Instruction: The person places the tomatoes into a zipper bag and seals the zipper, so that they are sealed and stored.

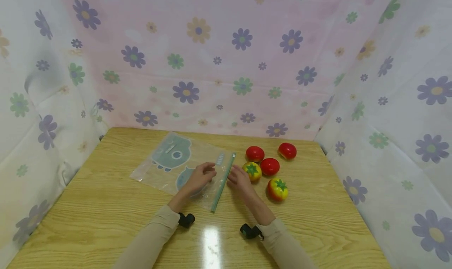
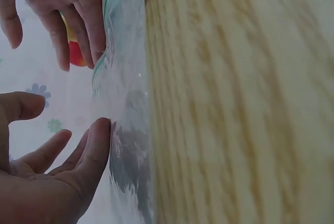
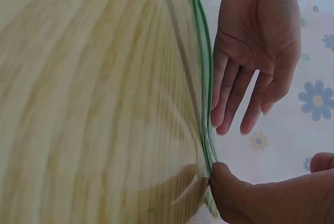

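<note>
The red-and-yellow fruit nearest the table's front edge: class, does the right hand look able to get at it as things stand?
Probably yes: the front fruit sits to the right of the right hand, with only tabletop seen between them in the head view, and that hand seems to grip nothing.

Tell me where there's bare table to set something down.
Bare table lies left of the plastic bag, and right of the five fruits out to the right edge. It is crowded mid-table: left hand at the bag, right hand at the green strip beside the fruits.
</note>
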### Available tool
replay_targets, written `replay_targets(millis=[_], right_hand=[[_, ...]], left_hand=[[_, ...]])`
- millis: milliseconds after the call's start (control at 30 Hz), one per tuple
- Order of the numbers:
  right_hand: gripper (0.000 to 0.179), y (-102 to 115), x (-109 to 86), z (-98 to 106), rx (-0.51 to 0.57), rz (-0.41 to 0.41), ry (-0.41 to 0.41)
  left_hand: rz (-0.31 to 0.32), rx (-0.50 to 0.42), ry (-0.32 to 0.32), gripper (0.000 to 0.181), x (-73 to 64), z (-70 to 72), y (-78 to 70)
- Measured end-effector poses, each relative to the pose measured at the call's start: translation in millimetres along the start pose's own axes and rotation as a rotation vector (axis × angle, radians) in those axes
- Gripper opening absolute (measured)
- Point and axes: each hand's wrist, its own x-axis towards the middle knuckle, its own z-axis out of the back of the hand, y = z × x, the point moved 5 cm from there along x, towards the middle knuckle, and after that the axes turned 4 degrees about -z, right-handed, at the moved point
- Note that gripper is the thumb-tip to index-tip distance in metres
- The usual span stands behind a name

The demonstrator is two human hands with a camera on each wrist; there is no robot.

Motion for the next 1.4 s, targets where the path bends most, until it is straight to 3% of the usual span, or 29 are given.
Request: replay_targets(millis=[133, 333, 533, 667, 833, 1033, 1267, 1400], right_hand=[[0.055, -2.2, 5.1, -3.2, 0.07, -0.019, 0.035], [0.057, -4.7, 10.2, -3.8, 0.107, -0.059, 0.025], [0.054, -6.0, 9.8, -2.4, 0.113, -0.083, 0.034], [0.046, -5.9, 10.2, -3.4, 0.053, -0.072, 0.06], [0.051, -3.1, 8.9, -10.3, -0.043, -0.031, 0.135], [0.051, -1.0, 5.7, -13.0, -0.068, -0.004, 0.145], [0.048, -2.2, 4.7, -13.0, -0.102, 0.02, 0.166], [0.043, -3.3, 6.1, -14.6, -0.153, 0.056, 0.178]], left_hand=[[0.034, -0.035, 0.031, 0.047, -1.6, -1.1, 2.2], [0.013, -0.113, 0.056, 0.046, -4.0, -1.9, 2.6], [-0.001, -0.08, 0.025, 0.044, -4.8, -3.6, 2.6], [-0.02, -0.054, -0.004, 0.043, -5.7, -5.0, 0.7], [-0.025, -0.072, -0.026, 0.039, -7.9, -6.3, -2.1], [-0.063, -0.079, -0.023, 0.036, -10.3, -7.7, -6.3], [-0.027, -0.167, -0.051, 0.036, -9.9, -10.8, -4.5], [-0.054, -0.149, -0.079, 0.033, -9.9, -9.9, -4.0]])
